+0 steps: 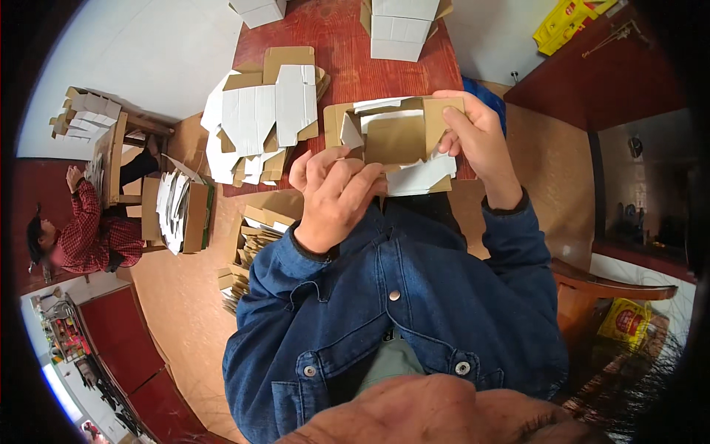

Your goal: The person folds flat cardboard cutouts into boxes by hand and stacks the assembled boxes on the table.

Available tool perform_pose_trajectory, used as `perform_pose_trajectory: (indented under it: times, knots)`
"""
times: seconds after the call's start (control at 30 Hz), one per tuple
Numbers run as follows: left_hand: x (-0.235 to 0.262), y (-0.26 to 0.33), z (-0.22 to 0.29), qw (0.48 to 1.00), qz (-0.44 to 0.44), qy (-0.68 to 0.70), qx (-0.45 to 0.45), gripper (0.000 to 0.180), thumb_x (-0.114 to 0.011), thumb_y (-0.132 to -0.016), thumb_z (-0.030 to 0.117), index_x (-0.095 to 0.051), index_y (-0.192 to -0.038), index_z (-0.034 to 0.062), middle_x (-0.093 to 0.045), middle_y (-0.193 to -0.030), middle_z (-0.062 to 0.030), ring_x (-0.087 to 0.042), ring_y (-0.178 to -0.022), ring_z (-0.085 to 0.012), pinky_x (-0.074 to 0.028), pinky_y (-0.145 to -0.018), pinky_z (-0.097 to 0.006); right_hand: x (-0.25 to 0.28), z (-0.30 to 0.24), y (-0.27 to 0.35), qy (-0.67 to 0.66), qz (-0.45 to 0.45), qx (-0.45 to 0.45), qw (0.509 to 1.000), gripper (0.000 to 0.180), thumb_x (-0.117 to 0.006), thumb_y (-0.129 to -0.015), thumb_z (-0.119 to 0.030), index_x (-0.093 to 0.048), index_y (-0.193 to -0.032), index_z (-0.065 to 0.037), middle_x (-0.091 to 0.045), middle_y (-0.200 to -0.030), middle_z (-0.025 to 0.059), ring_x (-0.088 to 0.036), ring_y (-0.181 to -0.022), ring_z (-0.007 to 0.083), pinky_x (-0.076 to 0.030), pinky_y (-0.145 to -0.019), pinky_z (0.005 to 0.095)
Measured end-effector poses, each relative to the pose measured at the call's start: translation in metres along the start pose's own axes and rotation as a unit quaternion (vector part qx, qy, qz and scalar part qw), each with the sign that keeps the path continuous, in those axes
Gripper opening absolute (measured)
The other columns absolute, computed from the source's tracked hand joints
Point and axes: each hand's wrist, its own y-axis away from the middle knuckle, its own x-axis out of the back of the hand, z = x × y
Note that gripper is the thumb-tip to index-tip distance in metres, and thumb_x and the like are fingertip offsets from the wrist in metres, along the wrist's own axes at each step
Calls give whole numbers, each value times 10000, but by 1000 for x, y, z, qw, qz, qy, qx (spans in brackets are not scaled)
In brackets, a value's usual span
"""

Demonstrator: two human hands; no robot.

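A partly folded cardboard box [397, 142], white on one face and brown on the other, is between my hands at the near edge of the red table. Its flaps stand up around a brown bottom. My right hand [481, 137] grips the right end, thumb on top and fingers around the edge. At the near left corner, the bent fingers of my left hand [336, 194] hold the box's side and flap; some fingertips are hidden behind the cardboard. Flat, unfolded box blanks [255, 111] lie in a loose pile to the left.
Folded white boxes [399, 33] stand at the far side of the red wooden table [344, 55]. Cartons of blanks [248, 240] are on the floor to my left. Farther left, a person in a checked shirt [103, 226] is at another table. A wooden chair [584, 288] stands right.
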Motion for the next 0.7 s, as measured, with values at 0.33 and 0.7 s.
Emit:
perform_pose_trajectory:
  times: [0.33,0.7]
  knots:
    - [20,-8,6,990,6,126,65,313,-811,-805,191,-720,-1093,109,-640,-863,-12,-592,-953,-211,-380,-944,-370,-9,5,28,77,38,86,993,285,-549,-980,-38,-657,-1244,-26,-632,-816,25,-481,-547,60,-396,-519,191]
    - [22,5,-11,950,-170,114,235,604,-789,-786,24,-569,-1348,24,-684,-1009,-144,-638,-909,-294,-524,-795,-348,-26,17,36,223,-8,225,948,335,-598,-918,19,-652,-1246,-27,-544,-697,-21,-415,-546,82,-344,-517,234]
